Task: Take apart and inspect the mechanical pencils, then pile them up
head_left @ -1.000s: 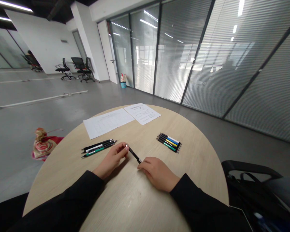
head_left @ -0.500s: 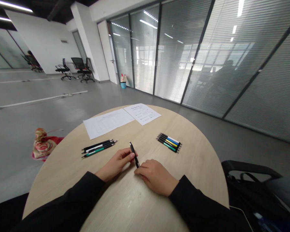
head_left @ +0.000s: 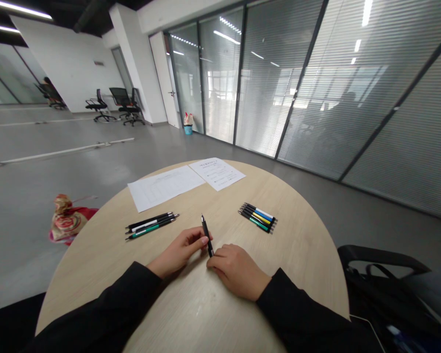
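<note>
Over the middle of the round table, a black pen (head_left: 206, 234) is held slantwise with its metallic tip pointing up and away from me. My left hand (head_left: 182, 252) pinches its barrel between thumb and fingers. The fingers of my right hand (head_left: 238, 269) are closed round its near end, which they partly hide. To the left lies a small group of pens, including a green-barrelled pen (head_left: 152, 228) and one with a white section. On the right, several pens lie side by side in a row, among them a yellow-marked pen (head_left: 260, 217).
Two printed sheets, a wide paper (head_left: 165, 186) and a smaller paper (head_left: 217, 173), lie at the table's (head_left: 294, 274) far side. A black chair (head_left: 385, 260) stands close at the right. A red and tan bag (head_left: 68, 220) is on the floor at left.
The pen and both hands have shifted slightly to the right, and the pen stands a little steeper in view. Both hands keep their hold. The other pens lie as before.
</note>
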A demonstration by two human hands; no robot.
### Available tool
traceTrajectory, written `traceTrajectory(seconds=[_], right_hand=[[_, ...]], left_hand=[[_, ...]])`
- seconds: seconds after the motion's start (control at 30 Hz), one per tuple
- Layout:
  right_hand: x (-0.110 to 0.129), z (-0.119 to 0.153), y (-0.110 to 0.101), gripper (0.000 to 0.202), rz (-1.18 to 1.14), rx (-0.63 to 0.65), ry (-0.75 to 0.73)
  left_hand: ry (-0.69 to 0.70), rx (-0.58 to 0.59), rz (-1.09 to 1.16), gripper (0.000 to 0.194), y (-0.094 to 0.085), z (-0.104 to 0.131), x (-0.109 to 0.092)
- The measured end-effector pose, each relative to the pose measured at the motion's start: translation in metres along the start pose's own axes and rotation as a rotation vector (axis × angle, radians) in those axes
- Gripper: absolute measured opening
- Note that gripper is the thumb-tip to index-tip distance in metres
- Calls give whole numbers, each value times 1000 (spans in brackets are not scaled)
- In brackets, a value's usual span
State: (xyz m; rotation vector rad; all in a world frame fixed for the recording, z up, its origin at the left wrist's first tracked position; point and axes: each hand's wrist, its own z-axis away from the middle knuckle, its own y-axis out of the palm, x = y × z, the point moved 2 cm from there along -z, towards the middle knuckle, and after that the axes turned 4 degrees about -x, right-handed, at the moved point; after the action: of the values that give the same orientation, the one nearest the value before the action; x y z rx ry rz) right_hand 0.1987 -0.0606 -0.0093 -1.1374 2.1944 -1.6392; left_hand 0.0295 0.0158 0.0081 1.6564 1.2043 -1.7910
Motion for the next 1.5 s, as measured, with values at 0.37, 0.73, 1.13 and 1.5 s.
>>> traceTrajectory(seconds=[0.37, 0.73, 1.13, 1.5], right_hand=[[0, 0, 0, 10, -20, 0, 2], [-2, 1, -1, 11, -67, -3, 33], [-9, 2, -5, 17, -131, -33, 141], [-30, 4, -21, 17, 17, 7, 367]], left_hand=[[-8, 4, 7, 32, -1, 0, 2], [1, -8, -2, 35, 0, -1, 3], [-75, -88, 60, 32, -2, -1, 1], [-83, -277, 119, 24, -12, -2, -1]])
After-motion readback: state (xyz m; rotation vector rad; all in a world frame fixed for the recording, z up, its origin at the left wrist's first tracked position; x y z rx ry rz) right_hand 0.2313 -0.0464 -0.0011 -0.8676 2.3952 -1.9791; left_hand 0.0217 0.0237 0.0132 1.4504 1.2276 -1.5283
